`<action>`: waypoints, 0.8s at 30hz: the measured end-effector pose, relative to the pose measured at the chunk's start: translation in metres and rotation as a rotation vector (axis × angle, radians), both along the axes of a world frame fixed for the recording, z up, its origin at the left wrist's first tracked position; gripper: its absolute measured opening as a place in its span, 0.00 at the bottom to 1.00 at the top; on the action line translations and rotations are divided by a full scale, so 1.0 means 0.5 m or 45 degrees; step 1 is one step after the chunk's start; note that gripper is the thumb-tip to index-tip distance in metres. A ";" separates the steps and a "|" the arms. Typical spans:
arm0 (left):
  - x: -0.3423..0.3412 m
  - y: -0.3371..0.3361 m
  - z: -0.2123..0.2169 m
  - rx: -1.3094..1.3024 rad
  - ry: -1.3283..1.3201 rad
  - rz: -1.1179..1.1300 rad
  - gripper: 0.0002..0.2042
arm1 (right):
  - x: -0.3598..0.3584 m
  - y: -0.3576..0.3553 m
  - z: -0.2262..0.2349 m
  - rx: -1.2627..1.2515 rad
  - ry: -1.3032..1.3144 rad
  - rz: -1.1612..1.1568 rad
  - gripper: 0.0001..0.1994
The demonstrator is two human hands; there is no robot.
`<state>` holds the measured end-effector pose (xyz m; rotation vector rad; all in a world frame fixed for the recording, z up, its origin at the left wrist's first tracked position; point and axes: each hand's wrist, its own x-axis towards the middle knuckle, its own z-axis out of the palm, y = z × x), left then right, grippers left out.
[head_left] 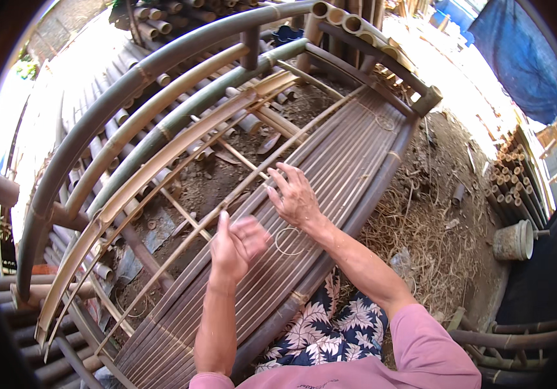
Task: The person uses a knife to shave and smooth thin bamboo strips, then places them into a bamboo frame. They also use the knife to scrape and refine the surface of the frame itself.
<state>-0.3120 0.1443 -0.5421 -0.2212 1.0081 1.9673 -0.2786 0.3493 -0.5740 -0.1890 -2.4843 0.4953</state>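
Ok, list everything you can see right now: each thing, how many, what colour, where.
slatted bamboo panel: one, dark brown, centre, running lower left to upper right
curved bamboo frame poles: several, grey-green and tan, arching on the left and top
thin wire ring: one, pale, lying on the slats between the hands
stacked bamboo poles: a bundle, tan, right edge
bucket: one, pale grey, on its side at right
tarp: one, blue, upper right
dry straw: a patch, tan, on the ground right of the panel
left hand: one, bare, raised over the slats, blurred
right hand: one, bare, fingers spread on the slats
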 end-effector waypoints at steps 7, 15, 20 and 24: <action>0.086 -0.367 0.113 -1.475 1.742 0.768 0.18 | -0.044 -0.087 0.000 0.250 -0.090 0.179 0.26; 0.150 -0.863 -0.112 -2.984 1.062 0.288 0.25 | -0.109 -0.112 -0.017 0.350 -0.207 0.322 0.17; 0.120 -0.803 -0.062 -2.817 1.567 0.543 0.18 | -0.084 -0.163 0.003 0.259 -0.287 0.395 0.18; 0.084 -0.892 -0.127 -2.525 1.649 0.597 0.26 | -0.079 -0.211 0.034 0.202 -0.605 0.649 0.19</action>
